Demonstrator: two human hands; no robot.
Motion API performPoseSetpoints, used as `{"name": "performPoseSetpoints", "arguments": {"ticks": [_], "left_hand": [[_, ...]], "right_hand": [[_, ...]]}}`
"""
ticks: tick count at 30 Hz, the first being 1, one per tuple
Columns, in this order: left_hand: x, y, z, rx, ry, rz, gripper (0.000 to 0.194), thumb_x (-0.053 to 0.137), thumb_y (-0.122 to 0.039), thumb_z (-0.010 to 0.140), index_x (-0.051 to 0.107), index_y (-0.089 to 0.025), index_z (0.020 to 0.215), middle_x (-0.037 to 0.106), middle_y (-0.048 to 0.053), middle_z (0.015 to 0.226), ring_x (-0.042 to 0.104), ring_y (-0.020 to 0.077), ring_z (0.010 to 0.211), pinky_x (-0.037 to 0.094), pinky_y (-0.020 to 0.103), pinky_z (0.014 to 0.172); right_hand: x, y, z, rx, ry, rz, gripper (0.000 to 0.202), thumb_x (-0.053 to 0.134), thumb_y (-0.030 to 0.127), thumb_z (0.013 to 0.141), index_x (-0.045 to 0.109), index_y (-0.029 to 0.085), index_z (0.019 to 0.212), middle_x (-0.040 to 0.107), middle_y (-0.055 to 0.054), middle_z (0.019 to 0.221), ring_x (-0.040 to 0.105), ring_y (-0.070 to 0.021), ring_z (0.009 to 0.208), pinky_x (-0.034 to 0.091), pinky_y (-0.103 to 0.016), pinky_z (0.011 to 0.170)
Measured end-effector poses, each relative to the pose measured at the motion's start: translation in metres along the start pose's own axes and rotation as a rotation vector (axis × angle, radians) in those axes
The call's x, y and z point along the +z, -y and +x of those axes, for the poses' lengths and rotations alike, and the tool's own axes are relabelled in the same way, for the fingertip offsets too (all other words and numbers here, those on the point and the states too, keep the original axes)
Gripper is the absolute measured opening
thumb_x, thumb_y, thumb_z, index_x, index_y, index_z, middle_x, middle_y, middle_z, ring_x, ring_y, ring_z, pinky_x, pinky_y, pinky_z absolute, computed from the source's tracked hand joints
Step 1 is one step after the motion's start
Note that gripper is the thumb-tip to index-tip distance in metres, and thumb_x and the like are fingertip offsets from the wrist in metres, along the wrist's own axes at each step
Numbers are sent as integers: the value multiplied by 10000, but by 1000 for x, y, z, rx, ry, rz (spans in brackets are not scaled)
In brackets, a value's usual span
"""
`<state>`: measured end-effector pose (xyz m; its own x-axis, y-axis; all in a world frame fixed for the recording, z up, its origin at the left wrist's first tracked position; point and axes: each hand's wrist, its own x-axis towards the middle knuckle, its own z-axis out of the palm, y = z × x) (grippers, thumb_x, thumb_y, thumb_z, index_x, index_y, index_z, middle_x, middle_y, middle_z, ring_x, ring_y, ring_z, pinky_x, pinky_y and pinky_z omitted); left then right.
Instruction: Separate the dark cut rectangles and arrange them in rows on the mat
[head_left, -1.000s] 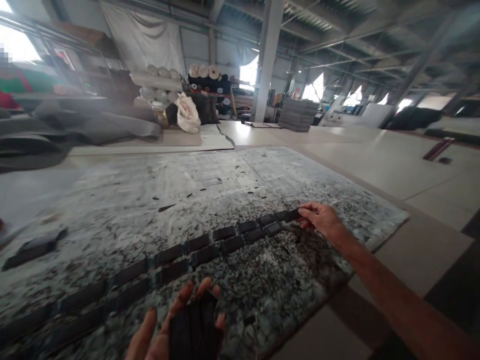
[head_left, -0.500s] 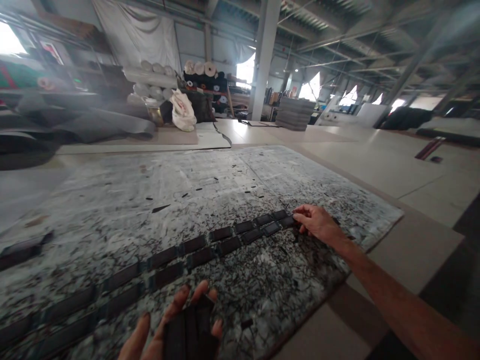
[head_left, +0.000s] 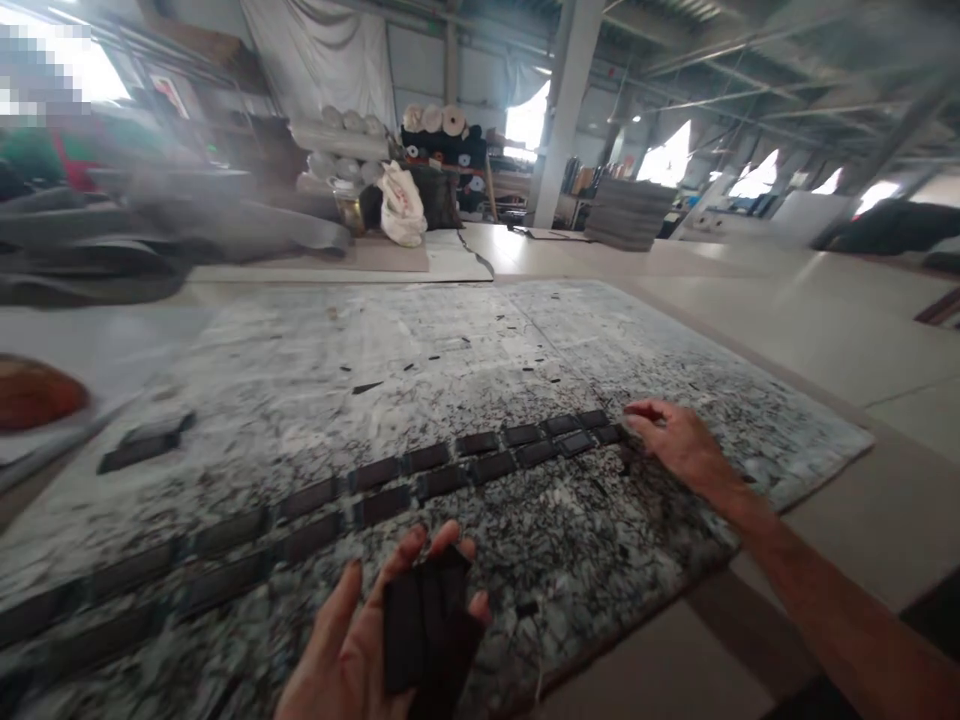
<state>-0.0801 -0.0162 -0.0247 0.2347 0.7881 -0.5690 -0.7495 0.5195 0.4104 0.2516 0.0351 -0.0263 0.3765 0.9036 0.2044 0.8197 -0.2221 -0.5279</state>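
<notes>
My left hand (head_left: 349, 640) is palm up, low in the head view, with its fingers curled around several flat, dark rectangular pieces (head_left: 405, 630). Similar dark pieces (head_left: 381, 505) lie in two long rows across the worn, speckled board (head_left: 480, 345). At the right-hand end of these rows is my right hand (head_left: 679, 440), with thumb and forefinger pinched together just beside the last piece (head_left: 609, 434). Whether anything small sits between those fingertips cannot be made out.
Other dark pieces (head_left: 150, 440) lie apart at left, and scattered slivers (head_left: 367, 387) farther back. A blurred brown rounded shape (head_left: 41, 392) is at the left edge. Behind stand a white bag (head_left: 403, 205), a jar (head_left: 348, 205), a stack of grey sheets (head_left: 630, 215) and fabric rolls (head_left: 439, 120).
The view has swung left, bringing the brown shape into sight. My right hand has drawn slightly away from the last piece in the row. My left hand still holds its dark pieces.
</notes>
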Motion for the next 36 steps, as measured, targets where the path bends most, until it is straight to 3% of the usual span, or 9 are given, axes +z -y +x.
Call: {"name": "performPoseSetpoints", "arguments": {"ticks": [3,6,11,13,16,21,25,30,36], "left_hand": [[7,5,-7,22,14,-78,247,436,-287,895,617,-135,962,653,159,1091,623,279,993,535,431,775],[8,7,-10,2,40,-170,230,443,-315,893,585,-148,961,628,137,1085,608,263,992,517,417,791],[8,3,-20,-2,99,-256,248,426,-351,890,553,-151,961,596,125,1068,602,246,932,490,396,801],[6,2,-25,-12,125,-316,257,411,-369,891,544,-155,943,597,103,1009,610,216,851,482,363,784],[-1,-2,-31,-30,121,-368,278,383,-393,891,532,-158,906,590,86,940,609,197,761,472,331,739],[-18,-16,-41,30,105,-420,323,333,-407,907,535,-155,894,596,84,899,601,167,677,460,291,649],[-40,-32,-55,115,72,-485,340,340,-395,913,567,-144,871,635,103,893,636,207,783,482,318,697],[-82,-51,-83,318,-75,-536,198,457,-275,886,601,-146,924,678,106,954,636,250,924,492,405,801],[-124,-76,-117,472,-97,-597,221,442,-253,885,643,-166,917,703,107,972,621,239,996,461,412,899]], "right_hand": [[-8,18,-15,-34,-16,31,273,501,378,812,644,173,921,647,-39,684,580,-176,518,420,-269,486],[-11,53,-38,-143,96,120,302,547,482,782,660,208,844,453,35,403,428,-143,328,313,-236,320],[1,121,-88,-774,426,277,102,559,287,842,638,248,895,630,-32,808,619,-160,688,508,-224,589],[11,140,-102,-907,508,258,226,560,178,825,595,262,1031,611,-38,947,626,-160,800,526,-229,683],[29,158,-114,-1021,597,170,405,585,105,760,546,256,1133,572,-57,1052,628,-191,857,553,-279,713],[43,189,-113,-1124,725,229,175,521,102,791,605,230,875,598,-40,909,632,-171,777,556,-236,638],[46,222,-104,-1200,850,373,135,501,185,864,603,253,807,623,3,759,626,-132,672,532,-187,586],[77,267,-104,-1088,585,513,72,549,200,844,606,239,825,613,18,688,597,-126,557,487,-197,491],[144,312,-125,-1340,389,453,116,497,109,874,584,185,882,622,-17,809,616,-133,702,503,-244,669]]}}
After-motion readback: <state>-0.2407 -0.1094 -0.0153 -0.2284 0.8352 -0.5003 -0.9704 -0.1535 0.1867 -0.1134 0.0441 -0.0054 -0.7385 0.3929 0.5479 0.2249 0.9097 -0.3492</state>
